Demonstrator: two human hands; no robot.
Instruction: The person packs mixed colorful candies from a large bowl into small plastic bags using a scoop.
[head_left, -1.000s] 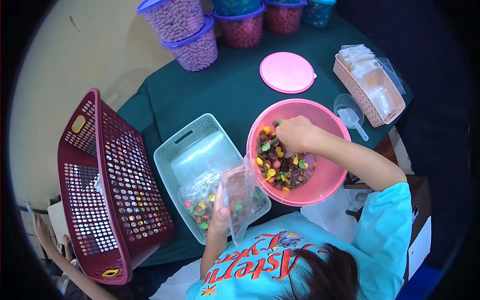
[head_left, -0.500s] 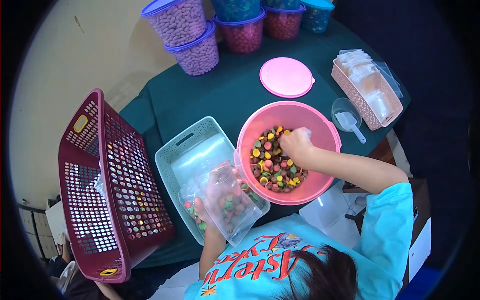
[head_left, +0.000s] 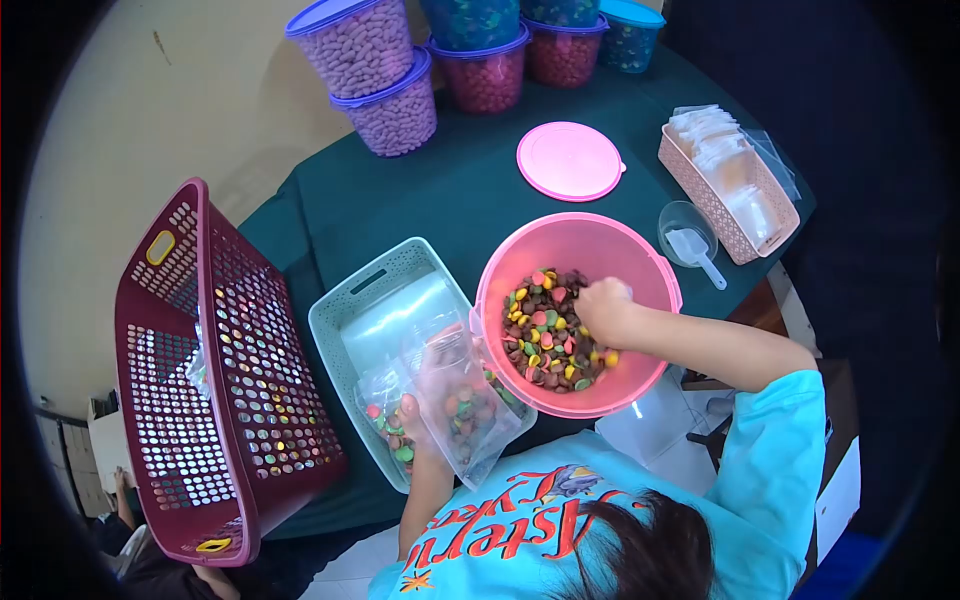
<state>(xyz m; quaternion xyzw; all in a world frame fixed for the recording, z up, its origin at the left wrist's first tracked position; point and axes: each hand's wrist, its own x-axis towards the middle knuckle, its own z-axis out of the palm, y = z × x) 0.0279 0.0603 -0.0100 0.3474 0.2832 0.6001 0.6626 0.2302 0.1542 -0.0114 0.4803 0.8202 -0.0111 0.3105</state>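
Note:
My left hand (head_left: 416, 418) grips a clear plastic bag (head_left: 468, 415) partly filled with brown, green and pink button-shaped candies. The bag hangs tilted over a mint-green basket (head_left: 330, 325), where another filled bag (head_left: 385, 410) lies. My right hand (head_left: 605, 308) is inside a round pink tub (head_left: 645, 265), its fingers curled down at the candies (head_left: 545, 330), which are brown, yellow, green and pink. A pale edge shows by those fingers, but what they hold is hidden. Some yellow candies below that hand are blurred.
A maroon laundry basket (head_left: 270, 370) stands at left. Behind the tub lies a pink lid (head_left: 570, 160). At right are a bowl with a white scoop (head_left: 695, 250) and a pink basket of bags (head_left: 735, 190). Several lidded tubs (head_left: 485, 75) line the back.
My right hand has shifted slightly right and down within the tub, and the candies there have been stirred. My left hand still holds the bag in nearly the same place.

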